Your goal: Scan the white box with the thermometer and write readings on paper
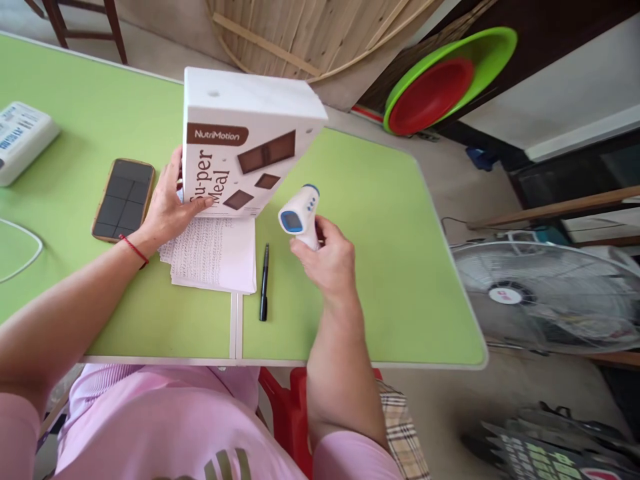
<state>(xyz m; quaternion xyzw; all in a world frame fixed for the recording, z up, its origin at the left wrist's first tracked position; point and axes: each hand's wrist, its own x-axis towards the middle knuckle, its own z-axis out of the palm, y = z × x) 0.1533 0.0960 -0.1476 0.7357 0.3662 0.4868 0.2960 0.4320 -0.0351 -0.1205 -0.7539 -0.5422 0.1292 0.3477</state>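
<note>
One green surface (390, 287) fills most of the view, its left end cut off. Beyond it are two basins, a green one (493, 57) and a red one (435, 93); one fan (505, 295) at right runs out of view. The left hand (170, 203) has its grip closed on the lower left edge of one box (230, 163), thumb over the lettering, other fingers partly hidden; whether the box touches the papers (220, 260) below, I cannot tell. The right hand's (333, 257) grip wraps one thermometer (301, 217), right of the box and apart from it; its handle is partly hidden, its screen unreadable. One pen (265, 283) and one phone (124, 200) lie nearby. The papers' count is unclear.
</note>
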